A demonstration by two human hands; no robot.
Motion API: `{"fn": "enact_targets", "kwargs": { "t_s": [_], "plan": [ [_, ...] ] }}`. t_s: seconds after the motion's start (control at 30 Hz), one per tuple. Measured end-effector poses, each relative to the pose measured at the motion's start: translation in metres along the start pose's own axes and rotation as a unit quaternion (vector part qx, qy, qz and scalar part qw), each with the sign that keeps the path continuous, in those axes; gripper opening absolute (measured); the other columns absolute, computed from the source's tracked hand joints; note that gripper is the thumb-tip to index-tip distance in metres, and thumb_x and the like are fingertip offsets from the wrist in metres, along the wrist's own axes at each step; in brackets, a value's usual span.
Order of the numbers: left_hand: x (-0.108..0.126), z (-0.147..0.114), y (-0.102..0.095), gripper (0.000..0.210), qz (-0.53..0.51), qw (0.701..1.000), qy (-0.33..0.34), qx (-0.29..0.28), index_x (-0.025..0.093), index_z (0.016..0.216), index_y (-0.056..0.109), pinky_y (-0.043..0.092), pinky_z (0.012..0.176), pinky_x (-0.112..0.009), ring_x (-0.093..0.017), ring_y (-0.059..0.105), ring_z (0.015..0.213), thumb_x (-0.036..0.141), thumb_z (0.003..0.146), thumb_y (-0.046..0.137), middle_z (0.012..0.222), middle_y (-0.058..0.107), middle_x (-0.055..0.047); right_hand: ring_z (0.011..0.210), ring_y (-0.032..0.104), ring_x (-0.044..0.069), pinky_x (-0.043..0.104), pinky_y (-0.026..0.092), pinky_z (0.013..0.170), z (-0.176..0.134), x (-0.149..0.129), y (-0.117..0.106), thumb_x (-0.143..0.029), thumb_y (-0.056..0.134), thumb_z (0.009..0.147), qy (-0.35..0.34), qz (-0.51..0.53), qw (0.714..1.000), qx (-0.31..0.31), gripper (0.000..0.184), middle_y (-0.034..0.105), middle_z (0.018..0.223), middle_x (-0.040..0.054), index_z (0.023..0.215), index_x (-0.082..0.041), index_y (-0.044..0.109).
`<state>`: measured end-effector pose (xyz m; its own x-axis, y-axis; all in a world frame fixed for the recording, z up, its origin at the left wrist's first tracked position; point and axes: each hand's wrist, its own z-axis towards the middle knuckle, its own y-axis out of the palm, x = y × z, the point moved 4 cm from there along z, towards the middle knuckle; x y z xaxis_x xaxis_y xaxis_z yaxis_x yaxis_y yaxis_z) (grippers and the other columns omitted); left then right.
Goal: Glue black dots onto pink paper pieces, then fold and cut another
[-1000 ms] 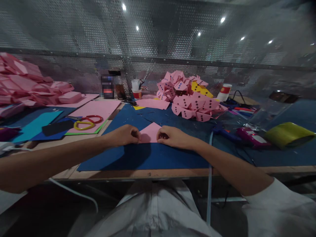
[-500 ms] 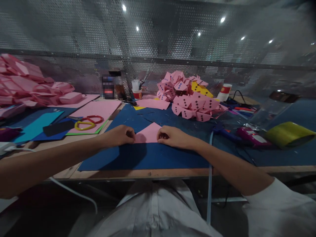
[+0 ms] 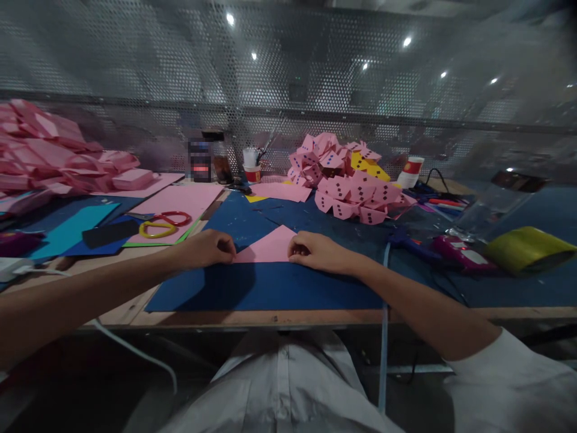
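A pink sheet of paper (image 3: 268, 246) lies on the blue mat (image 3: 288, 288), its visible part shaped like a low triangle with the point away from me. At its left corner my left hand (image 3: 211, 248) is closed, thumb and fingers pinching the paper's edge. My right hand (image 3: 315, 249) is closed on the right side of the sheet, fingertips pressed together along the near edge. Part of the paper's right side is hidden behind my right hand. The near edge runs straight between the two hands.
Scissors (image 3: 157, 229) with red and yellow handles rest on pink sheets at left, near a heap of folded pink paper (image 3: 45, 150). Dotted pink paper pieces (image 3: 356, 192) are piled behind the mat. A blue glue gun (image 3: 412, 243), a clear jar (image 3: 487, 201) and a yellow roll (image 3: 529, 249) lie right.
My left hand has slid a little left along the near edge, so more of the pink paper shows between my hands. My right hand has stayed nearly in place.
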<state>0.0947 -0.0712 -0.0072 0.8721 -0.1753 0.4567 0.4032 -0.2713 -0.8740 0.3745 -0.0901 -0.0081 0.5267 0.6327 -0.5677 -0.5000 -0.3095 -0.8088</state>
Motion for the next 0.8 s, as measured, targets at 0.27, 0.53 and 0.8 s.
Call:
{"fn": "enact_targets", "kwargs": {
  "t_s": [0.27,0.53,0.8],
  "plan": [
    [-0.011,-0.004,-0.005,0.021,-0.009,1.0,-0.003,0.0,0.025,0.072,0.075,0.044,0.065,-0.029,-0.022,0.067,0.072,0.043,0.063,0.069,0.07,0.075,0.001,0.084,0.062,0.016,0.027,0.044,0.076,0.0,0.001,0.0,-0.017,0.067,0.092,-0.003,-0.001,1.0,-0.002,0.006,0.067,0.095,0.004,0.096,-0.016,0.071],
    [-0.014,-0.015,-0.012,0.018,-0.011,1.0,0.002,-0.002,0.018,0.076,0.075,0.043,0.066,-0.025,-0.018,0.064,0.074,0.033,0.071,0.067,0.071,0.073,0.003,0.084,0.062,0.015,0.027,0.044,0.075,0.0,0.001,0.001,-0.017,0.067,0.091,-0.001,0.001,1.0,0.0,0.007,0.067,0.094,0.0037,0.096,-0.016,0.071],
    [-0.014,-0.02,-0.012,0.021,0.001,1.0,0.006,0.03,0.018,0.076,0.074,0.043,0.064,-0.026,-0.018,0.063,0.069,0.036,0.071,0.065,0.068,0.072,0.003,0.084,0.062,0.016,0.027,0.044,0.076,0.0,0.001,0.001,-0.017,0.067,0.092,-0.001,0.002,1.0,0.0,0.006,0.067,0.094,0.0034,0.096,-0.017,0.071]
  ]
}}
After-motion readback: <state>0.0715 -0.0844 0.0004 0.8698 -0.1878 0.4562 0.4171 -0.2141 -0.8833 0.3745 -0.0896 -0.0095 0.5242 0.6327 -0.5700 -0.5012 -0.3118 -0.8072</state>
